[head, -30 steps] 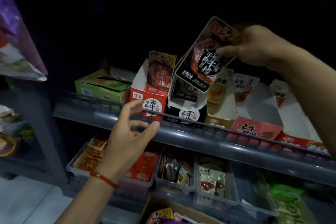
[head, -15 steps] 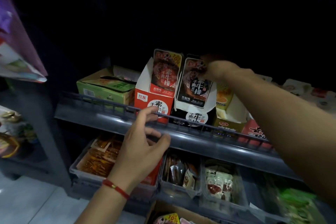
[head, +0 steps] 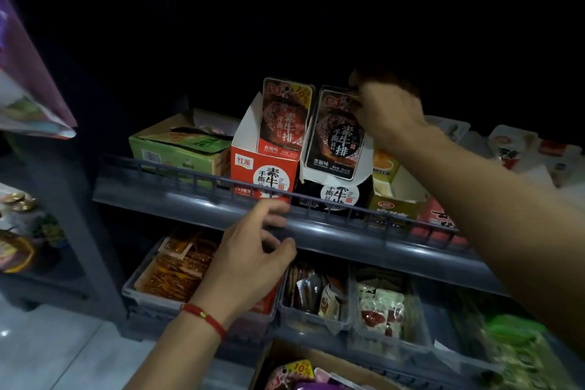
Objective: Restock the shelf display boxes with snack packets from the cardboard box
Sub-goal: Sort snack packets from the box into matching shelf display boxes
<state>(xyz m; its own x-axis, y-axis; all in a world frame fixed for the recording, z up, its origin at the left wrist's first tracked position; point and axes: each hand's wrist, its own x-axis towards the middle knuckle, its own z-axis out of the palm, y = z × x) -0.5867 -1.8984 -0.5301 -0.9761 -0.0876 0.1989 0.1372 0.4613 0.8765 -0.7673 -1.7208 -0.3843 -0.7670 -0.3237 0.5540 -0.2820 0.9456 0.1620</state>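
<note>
My right hand [head: 384, 114] pinched the top corner of the black glossy snack packet [head: 337, 136], standing it in the black-and-white display box [head: 335, 191] on the shelf, while my left hand [head: 253, 250] hovered loosely curled and empty; next, I judged, came letting go and reaching down to the brown cardboard box [head: 319, 358].

packet [head: 336, 136] in right hand [head: 387, 111]: glossy plastic film
box [head: 335, 190] under it: printed card
rail [head: 316, 206] by left hand [head: 253, 250]: smooth grey plastic
</note>
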